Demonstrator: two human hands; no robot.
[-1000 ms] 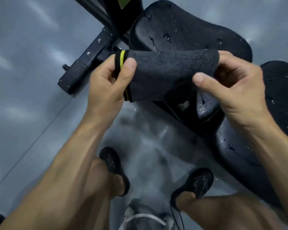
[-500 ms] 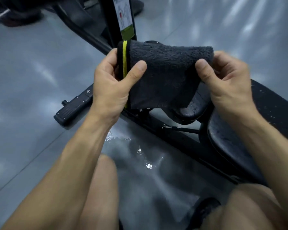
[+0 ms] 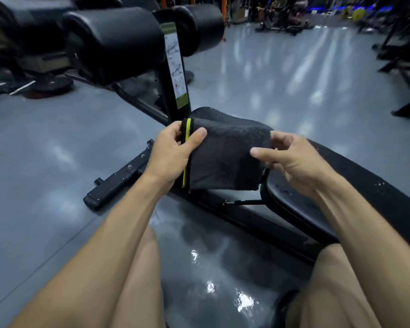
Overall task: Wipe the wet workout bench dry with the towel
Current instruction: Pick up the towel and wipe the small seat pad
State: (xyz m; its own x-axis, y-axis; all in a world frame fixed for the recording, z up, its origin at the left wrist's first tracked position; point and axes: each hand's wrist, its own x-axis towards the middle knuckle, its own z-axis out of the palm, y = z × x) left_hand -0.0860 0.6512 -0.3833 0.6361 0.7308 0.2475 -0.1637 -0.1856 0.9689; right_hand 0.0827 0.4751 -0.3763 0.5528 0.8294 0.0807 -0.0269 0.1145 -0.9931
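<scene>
A dark grey towel point(image 3: 225, 159) with a yellow stripe along its left edge is stretched in the air between my hands. My left hand point(image 3: 171, 155) pinches the striped edge with thumb on top. My right hand point(image 3: 291, 159) grips the towel's right edge. Behind and below the towel lies the black padded workout bench point(image 3: 355, 176), running off to the right, with water droplets on its pad. The bench's small seat pad point(image 3: 211, 113) peeks out above the towel; most of it is hidden by the cloth.
The bench's black upright post point(image 3: 175, 67) with an instruction label and two black roller pads point(image 3: 114, 41) stand behind. A black foot bar point(image 3: 118, 178) sticks out left on the grey floor. Wet patches point(image 3: 213, 275) shine between my knees. Other gym machines point(image 3: 405, 62) stand far right.
The view has tilted upward from looking straight down at my feet to looking across the gym. Both hands keep the towel stretched; it now sits lower in view above the seat pad.
</scene>
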